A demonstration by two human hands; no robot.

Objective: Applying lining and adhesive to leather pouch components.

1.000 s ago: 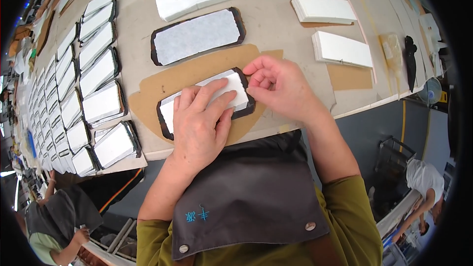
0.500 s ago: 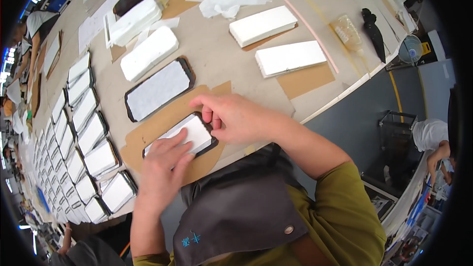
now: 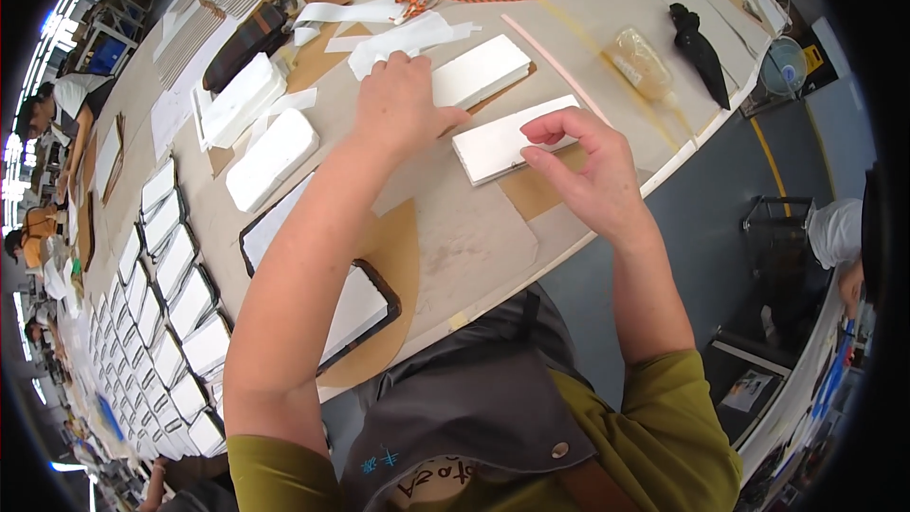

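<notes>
In the head view, the left hand (image 3: pixel 403 104) lies fingers spread and flat beside the farther white block (image 3: pixel 481 71) on the worktable (image 3: pixel 474 237), while the right hand (image 3: pixel 583 166) curls loosely open fingers, gripping nothing, over the nearer white block (image 3: pixel 498 144).

A factory workshop: long worktable (image 3: pixel 474 237) lined with rows of identical white-padded pieces (image 3: pixel 161 322).
</notes>
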